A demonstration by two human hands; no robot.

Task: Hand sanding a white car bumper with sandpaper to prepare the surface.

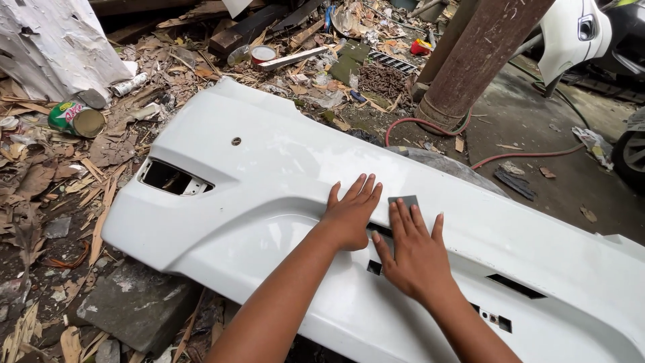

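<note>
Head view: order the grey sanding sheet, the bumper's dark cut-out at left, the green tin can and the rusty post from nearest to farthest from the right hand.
From the right hand:
1. Grey sanding sheet, under its fingertips.
2. Rusty post, up and to the right.
3. Dark cut-out, at the bumper's left end.
4. Green tin can, far left among the debris.

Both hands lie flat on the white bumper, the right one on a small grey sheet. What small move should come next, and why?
Probably a short stroke of the right hand, pushing the grey sheet along the white bumper. The sheet already lies flat under the fingertips, and the left hand rests spread beside it, steadying the panel, so nothing needs re-gripping first.
</note>
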